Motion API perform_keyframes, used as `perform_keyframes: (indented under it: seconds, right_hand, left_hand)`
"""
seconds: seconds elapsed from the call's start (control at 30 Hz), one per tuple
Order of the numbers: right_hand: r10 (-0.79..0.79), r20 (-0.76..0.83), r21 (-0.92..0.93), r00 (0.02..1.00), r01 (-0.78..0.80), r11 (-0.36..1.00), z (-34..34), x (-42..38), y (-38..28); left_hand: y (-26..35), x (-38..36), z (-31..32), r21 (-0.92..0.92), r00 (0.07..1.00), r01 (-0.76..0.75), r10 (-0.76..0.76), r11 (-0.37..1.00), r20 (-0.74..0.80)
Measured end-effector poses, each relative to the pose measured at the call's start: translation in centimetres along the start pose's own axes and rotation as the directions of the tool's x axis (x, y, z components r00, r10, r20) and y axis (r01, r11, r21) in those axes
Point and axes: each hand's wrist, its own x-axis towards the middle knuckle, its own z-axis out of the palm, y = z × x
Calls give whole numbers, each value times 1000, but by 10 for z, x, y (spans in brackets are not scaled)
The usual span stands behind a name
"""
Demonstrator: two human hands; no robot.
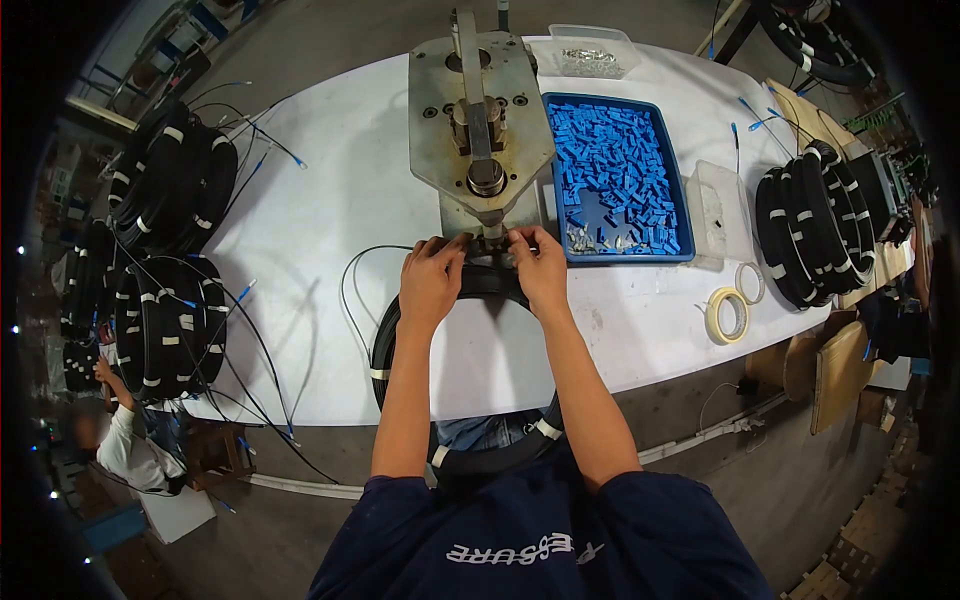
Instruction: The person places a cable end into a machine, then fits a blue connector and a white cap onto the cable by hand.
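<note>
My left hand (pixel 433 278) is closed in a pinch just below the head of a bench press (pixel 480 130). A thin black cable (pixel 345 278) loops up from the table and runs in behind its fingers. My right hand (pixel 541 268) pinches from the opposite side, close to the press's lower tip. What lies between its fingertips is too small and hidden to make out. Beneath my wrists, a taped coil of black cable (pixel 484 283) hangs over the table's front edge and down toward my lap.
Right of the press stands a blue tray (pixel 622 261) of small blue connector parts, with a clear bin (pixel 592 52) of metal pieces behind. Tape rolls (pixel 727 316) lie farther right. Cable coils (pixel 168 330) flank both table sides. Another person (pixel 135 450) is at far left.
</note>
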Motion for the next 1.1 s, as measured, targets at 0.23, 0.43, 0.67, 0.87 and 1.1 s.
perform_keyframes:
  seconds: [0.23, 0.43, 0.67, 0.87, 1.1]
  right_hand:
    - [20, 12, 20, 1000, -20, 1000, -1, -2, -5]
    - [32, 9, 34, 999, -32, 999, 0, -1, -4]
    - [22, 4, 2, 1000, -22, 1000, -1, -2, -7]
    - [16, 2, 23, 1000, -16, 1000, 0, -2, -4]
    - [-13, -3, 2, 1000, 13, 1000, 0, -1, -3]
  left_hand:
    - [-1, -1, 1, 6, 1000, 22, -22, 1000, 8]
    - [0, -1, 0, 3, 1000, 25, -26, 1000, 8]
    - [-3, -1, 2, -4, 1000, 13, -13, 1000, 0]
    - [-2, -1, 3, -7, 1000, 20, -20, 1000, -1]
    - [-2, -1, 2, -1, 1000, 20, -20, 1000, 0]
